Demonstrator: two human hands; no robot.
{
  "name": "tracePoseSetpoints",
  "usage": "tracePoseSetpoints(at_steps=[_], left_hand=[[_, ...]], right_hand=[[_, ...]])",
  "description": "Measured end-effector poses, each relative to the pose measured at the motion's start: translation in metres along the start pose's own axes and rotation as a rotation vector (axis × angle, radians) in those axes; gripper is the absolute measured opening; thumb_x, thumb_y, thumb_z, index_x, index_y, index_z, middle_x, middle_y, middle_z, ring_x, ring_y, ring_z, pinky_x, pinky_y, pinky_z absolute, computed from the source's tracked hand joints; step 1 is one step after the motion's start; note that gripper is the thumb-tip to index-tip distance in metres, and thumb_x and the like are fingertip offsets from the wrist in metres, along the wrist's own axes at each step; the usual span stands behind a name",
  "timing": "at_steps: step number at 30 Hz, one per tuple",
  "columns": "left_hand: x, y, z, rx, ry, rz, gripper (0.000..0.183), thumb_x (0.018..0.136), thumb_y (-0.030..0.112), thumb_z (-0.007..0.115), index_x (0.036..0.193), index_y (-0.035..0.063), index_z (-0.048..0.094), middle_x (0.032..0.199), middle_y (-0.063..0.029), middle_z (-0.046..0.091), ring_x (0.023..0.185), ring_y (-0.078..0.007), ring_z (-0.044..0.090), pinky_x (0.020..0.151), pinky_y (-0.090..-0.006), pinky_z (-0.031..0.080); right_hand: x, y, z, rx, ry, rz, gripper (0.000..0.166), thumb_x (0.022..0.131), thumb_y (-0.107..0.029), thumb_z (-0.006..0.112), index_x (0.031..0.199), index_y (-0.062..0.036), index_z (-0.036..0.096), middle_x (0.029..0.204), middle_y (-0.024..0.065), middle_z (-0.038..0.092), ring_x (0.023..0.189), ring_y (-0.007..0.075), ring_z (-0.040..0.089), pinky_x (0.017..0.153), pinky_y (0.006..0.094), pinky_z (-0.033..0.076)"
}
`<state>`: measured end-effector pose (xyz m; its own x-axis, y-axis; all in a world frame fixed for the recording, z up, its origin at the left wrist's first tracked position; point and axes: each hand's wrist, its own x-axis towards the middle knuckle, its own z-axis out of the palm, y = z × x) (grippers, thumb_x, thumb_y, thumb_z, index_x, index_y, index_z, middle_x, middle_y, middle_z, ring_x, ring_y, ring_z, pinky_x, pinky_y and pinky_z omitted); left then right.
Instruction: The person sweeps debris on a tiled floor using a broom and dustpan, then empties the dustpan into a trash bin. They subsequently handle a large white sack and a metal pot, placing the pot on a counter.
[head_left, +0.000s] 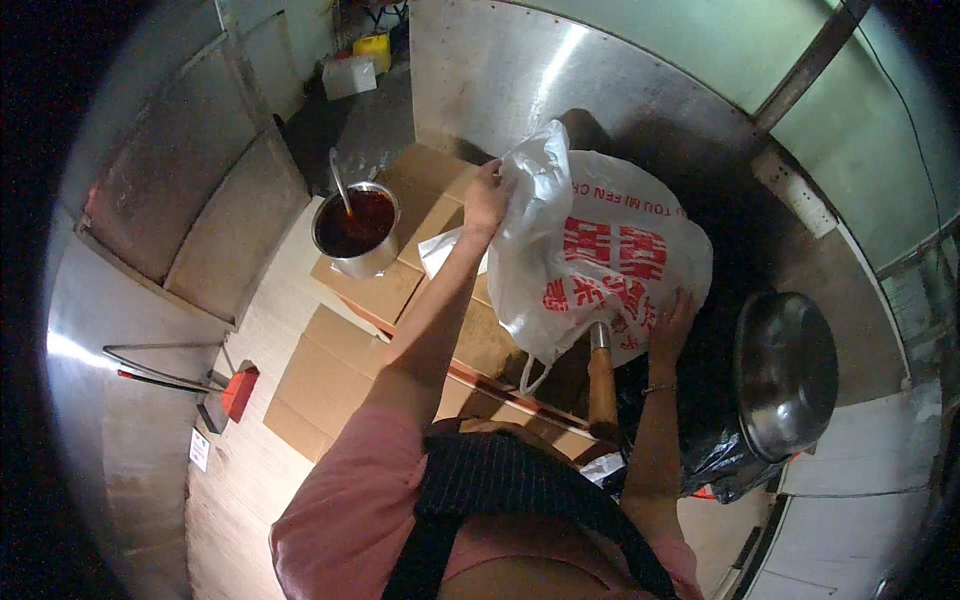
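Observation:
A white plastic bag with red print lies spread out in front of me, over something round that it largely hides. My left hand grips a bunched edge of the bag at its upper left. Against the bag's lower right side rests my right hand; whether its fingers hold the plastic I cannot tell. A wooden handle with a metal collar sticks out from beneath the bag towards me. To the left, a metal pot of dark red sauce with a spoon in it stands on a cardboard box.
A large dark metal bowl stands tilted at the right, beside black plastic. Flattened cardboard lies on the floor at left, near a red dustpan. A metal panel rises behind the bag. A yellow container stands far back.

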<state>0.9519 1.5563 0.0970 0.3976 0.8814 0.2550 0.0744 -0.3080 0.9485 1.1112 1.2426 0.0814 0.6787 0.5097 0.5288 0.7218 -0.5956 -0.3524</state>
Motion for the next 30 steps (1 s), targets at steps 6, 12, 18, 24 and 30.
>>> tracePoseSetpoints(at_steps=[6, 12, 18, 24, 30], left_hand=[[-0.012, 0.022, 0.013, 0.564, 0.115, 0.128, 0.032, 0.073, 0.019, 0.052, 0.101, 0.0044, 0.048, 0.086, -0.0183, 0.057, 0.079, -0.0354, 0.055, 0.069, -0.0419, 0.045], [0.001, 0.033, 0.005, 0.604, 0.056, 0.141, 0.024, 0.070, 0.019, 0.053, 0.089, 0.0039, 0.054, 0.089, -0.0174, 0.055, 0.084, -0.0335, 0.054, 0.070, -0.0409, 0.045], [0.016, 0.033, 0.034, 0.774, -0.088, 0.204, 0.024, 0.071, 0.017, 0.051, 0.094, 0.0093, 0.056, 0.090, -0.0137, 0.057, 0.084, -0.0305, 0.055, 0.071, -0.0400, 0.045], [-0.021, 0.017, 0.077, 0.888, 0.165, 0.743, 0.034, 0.074, 0.014, 0.047, 0.105, 0.0005, 0.047, 0.111, -0.0159, 0.045, 0.106, -0.0283, 0.042, 0.080, -0.0369, 0.041], [-0.023, 0.067, 0.039, 0.967, -0.129, 0.477, 0.040, 0.074, 0.016, 0.048, 0.114, 0.0126, 0.045, 0.111, -0.0098, 0.045, 0.108, -0.0255, 0.038, 0.084, -0.0411, 0.034]], right_hand=[[0.001, 0.011, 0.002, 0.042, -0.035, 0.075, 0.048, 0.085, -0.030, 0.040, 0.121, 0.0003, 0.033, 0.126, 0.0206, 0.031, 0.119, 0.0345, 0.027, 0.098, 0.0423, 0.025], [-0.005, -0.007, -0.008, 0.218, -0.021, -0.040, 0.046, 0.084, -0.029, 0.039, 0.122, -0.0047, 0.034, 0.129, 0.0218, 0.026, 0.120, 0.0358, 0.024, 0.099, 0.0453, 0.020], [0.001, 0.008, 0.007, 0.050, 0.036, 0.067, 0.035, 0.085, -0.014, 0.035, 0.115, 0.0021, 0.038, 0.120, 0.0217, 0.037, 0.112, 0.0356, 0.033, 0.095, 0.0413, 0.025], [0.002, -0.004, -0.001, 0.047, 0.010, -0.078, 0.032, 0.085, -0.013, 0.033, 0.113, 0.0026, 0.039, 0.116, 0.0207, 0.039, 0.110, 0.0351, 0.034, 0.093, 0.0401, 0.028], [-0.002, 0.010, 0.000, 0.083, -0.015, 0.073, 0.035, 0.085, -0.012, 0.033, 0.117, 0.0023, 0.036, 0.120, 0.0213, 0.036, 0.114, 0.0351, 0.031, 0.095, 0.0403, 0.026]])
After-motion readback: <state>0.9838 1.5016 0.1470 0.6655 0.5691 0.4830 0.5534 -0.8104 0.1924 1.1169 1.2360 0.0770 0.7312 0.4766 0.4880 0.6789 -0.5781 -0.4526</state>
